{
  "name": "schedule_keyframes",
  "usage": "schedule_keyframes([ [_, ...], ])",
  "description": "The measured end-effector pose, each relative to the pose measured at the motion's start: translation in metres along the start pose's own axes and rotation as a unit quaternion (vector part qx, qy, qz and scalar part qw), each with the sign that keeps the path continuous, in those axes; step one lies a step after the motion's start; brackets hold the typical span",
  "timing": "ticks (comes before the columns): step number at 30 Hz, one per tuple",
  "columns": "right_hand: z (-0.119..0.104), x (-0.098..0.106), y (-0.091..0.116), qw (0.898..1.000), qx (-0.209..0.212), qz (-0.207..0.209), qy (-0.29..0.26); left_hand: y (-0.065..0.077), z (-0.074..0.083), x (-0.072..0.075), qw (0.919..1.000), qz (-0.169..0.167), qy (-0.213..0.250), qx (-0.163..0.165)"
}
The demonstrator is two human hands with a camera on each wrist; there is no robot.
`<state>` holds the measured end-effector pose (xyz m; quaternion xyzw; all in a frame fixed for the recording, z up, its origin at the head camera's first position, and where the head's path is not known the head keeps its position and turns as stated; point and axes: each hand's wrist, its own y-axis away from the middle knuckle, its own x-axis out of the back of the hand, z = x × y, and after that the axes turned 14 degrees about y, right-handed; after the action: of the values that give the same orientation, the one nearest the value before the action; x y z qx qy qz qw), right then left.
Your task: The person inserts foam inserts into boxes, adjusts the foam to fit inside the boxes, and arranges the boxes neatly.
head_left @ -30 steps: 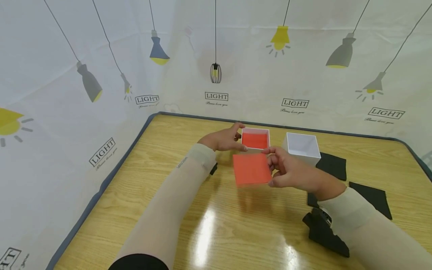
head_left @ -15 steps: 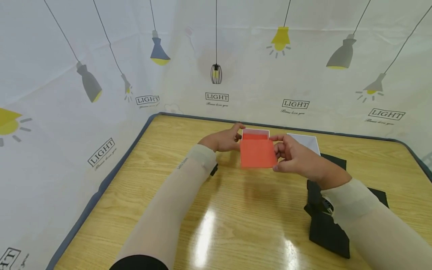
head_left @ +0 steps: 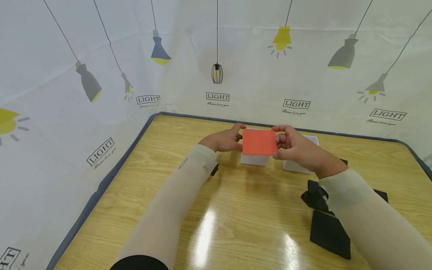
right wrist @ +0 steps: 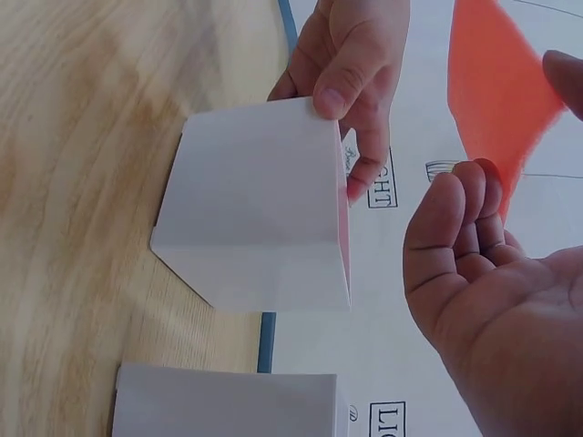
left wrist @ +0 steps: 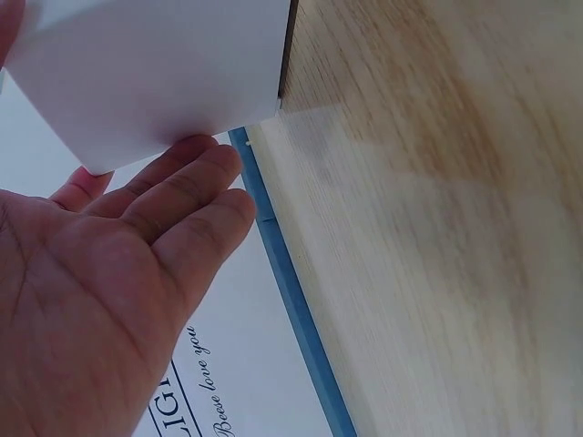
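A thin orange-red square sheet (head_left: 259,142) hangs above the front white box (head_left: 254,160), covering its opening in the head view. Thumb and fingers of my right hand (head_left: 297,150) pinch the sheet by its right edge. In the right wrist view the sheet (right wrist: 496,91) is apart from the box (right wrist: 255,196), whose inside shows a pink-red tint. My left hand (head_left: 222,140) holds this box at its left side. Its thumb presses the near corner of the rim, and the other fingers lie along the wall and far edge.
A second white box (head_left: 293,167) stands just right of the first, partly behind my right hand. Black square sheets (head_left: 330,234) lie at the right, partly under my right forearm. The wooden table (head_left: 162,187) ends at a blue-grey edge against a lamp-printed curtain (head_left: 189,86).
My right hand has carried the orange-red sheet away from me and up over the first white box, hiding its opening. My left hand has stayed at the box.
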<state>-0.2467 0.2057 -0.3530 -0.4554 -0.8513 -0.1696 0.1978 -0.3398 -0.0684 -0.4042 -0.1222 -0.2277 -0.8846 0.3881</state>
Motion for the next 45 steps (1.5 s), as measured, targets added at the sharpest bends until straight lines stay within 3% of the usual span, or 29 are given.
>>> schedule_keyframes([
  [15, 0.007, 0.011, -0.022, 0.998, -0.051, 0.025, 0.001, 0.002, 0.004, -0.002, 0.9998, 0.017, -0.006, 0.006],
  [34, 0.013, 0.003, -0.051, 0.988, -0.108, 0.043, 0.104, 0.002, 0.003, -0.001, 0.9999, 0.005, 0.005, -0.012],
  [45, 0.014, 0.003, -0.058, 0.976, -0.156, 0.056, 0.140, 0.002, 0.004, -0.001, 1.0000, 0.006, -0.003, -0.006],
])
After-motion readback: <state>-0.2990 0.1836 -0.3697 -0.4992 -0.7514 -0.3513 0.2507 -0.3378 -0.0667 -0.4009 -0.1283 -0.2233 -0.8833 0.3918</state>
